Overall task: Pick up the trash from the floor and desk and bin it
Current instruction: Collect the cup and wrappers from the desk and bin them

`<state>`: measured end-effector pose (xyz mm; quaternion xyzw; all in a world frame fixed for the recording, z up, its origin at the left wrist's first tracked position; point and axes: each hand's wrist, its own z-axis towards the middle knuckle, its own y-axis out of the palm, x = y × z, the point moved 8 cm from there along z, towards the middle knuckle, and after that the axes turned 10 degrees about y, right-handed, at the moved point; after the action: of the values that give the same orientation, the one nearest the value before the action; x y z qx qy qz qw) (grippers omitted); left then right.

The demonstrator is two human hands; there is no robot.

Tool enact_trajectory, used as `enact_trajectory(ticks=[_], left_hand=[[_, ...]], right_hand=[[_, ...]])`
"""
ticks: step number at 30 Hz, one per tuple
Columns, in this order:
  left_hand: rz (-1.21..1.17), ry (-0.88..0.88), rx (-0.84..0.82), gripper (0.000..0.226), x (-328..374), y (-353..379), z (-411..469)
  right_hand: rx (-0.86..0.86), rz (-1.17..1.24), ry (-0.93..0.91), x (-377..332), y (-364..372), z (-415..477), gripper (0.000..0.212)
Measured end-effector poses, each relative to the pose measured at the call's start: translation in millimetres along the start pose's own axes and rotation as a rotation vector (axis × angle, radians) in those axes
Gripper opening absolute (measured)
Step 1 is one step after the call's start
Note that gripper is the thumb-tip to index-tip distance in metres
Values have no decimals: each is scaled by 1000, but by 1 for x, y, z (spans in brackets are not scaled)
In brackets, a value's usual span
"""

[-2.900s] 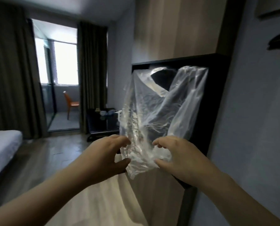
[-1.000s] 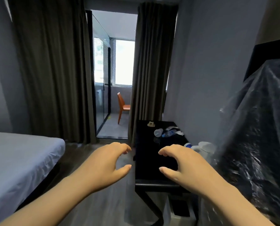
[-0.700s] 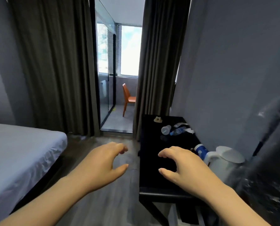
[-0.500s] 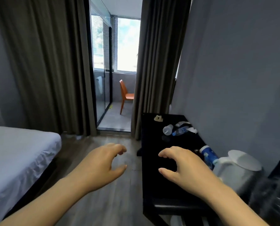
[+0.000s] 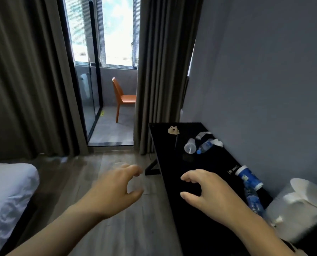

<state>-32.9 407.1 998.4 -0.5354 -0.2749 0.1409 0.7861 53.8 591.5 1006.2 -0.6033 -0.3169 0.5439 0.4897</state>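
- Left hand (image 5: 115, 189): empty, fingers loosely curled with the thumb apart from them, hovering over the floor (image 5: 128, 228).
- Right hand (image 5: 207, 193): also empty, same loose claw shape, above the near part of the counter (image 5: 172, 163). Can't tell if it touches the top.
- Step, my read: reaching in toward the counter trash, nothing picked up yet. No bin in view.
- Just right of the right hand: blue bottle (image 5: 253, 200) on its side, crinkled clear plastic, looks empty and light. Its far end is beside a blue can (image 5: 248, 177), also tipped over.
- Further right of the right hand: kettle (image 5: 302, 206), white. Probably not trash, so leave it.
- Next move, likely: right hand goes right to the blue bottle and wraps round its body. It is round and could roll toward the wall.
- Ahead of the right hand, well apart: clear cup (image 5: 190, 145) on its side, small bottle (image 5: 204, 146) with a blue cap just beside it, tissue (image 5: 217, 143) crumpled further right, wrapper (image 5: 202, 134) behind them.
- Farthest ahead on the counter: beige bear-shaped thing (image 5: 174, 130). Can't tell if it is trash.
- Floor ahead of the left hand: no obvious trash, far end too blurred to say.
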Motion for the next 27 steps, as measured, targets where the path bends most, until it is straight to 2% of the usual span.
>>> enact_trajectory(ticks=[5,13,27], left_hand=[[-60,22,-58,45,-50,19,49],[-20,44,-75,42,-123,34,165],[-91,190,-186,35,-198,94,350]], right_hand=[[-8,25,75,12,15,57,40],[34,64,133,44,30,180,39],[-13,135,392,142,54,337,39]])
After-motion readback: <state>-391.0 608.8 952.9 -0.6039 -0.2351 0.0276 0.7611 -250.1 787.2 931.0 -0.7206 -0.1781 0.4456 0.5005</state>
